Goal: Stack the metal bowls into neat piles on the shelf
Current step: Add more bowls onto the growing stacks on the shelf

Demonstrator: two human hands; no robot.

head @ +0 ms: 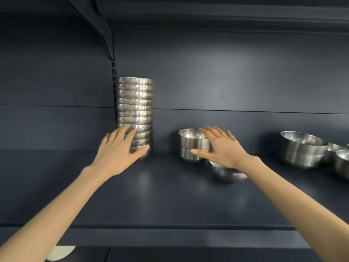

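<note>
Dark blue shelf [170,195] w/ matching back panel carries all the metal bowls.

Tall stack [135,103]: approx. a dozen bowls nested one in the next, upright, at back-L of the shelf against the slotted upright. Rims line up fairly straight.

Big pair [302,150], far R: one wide bowl sits in another, open side up. The top bowl's inside shows only shiny metal.

R-edge bowls [342,161]: a few more, just beside the big pair and partly cut off by the frame. Can't tell how many or whether they're nested.

Small pair [192,144], ctr: two straight-walled bowls, upper one seated in the lower, open side up, bare metal inside. Stands well apart from the tall stack.

Lone bowl [226,173]: rounder, in front-R of the small pair and mostly hidden under the R wrist. Looks tilted; its inside can't be seen.

L hand [117,152]: fingers straight and spread against the lower bowls of the tall stack, thumb at the btm bowl. Not wrapped round anything.

R hand [222,148]: also flat and spread, thumb tip touching the small pair's lower bowl, fingers over the upper rim's R side. No grasp visible.
</note>
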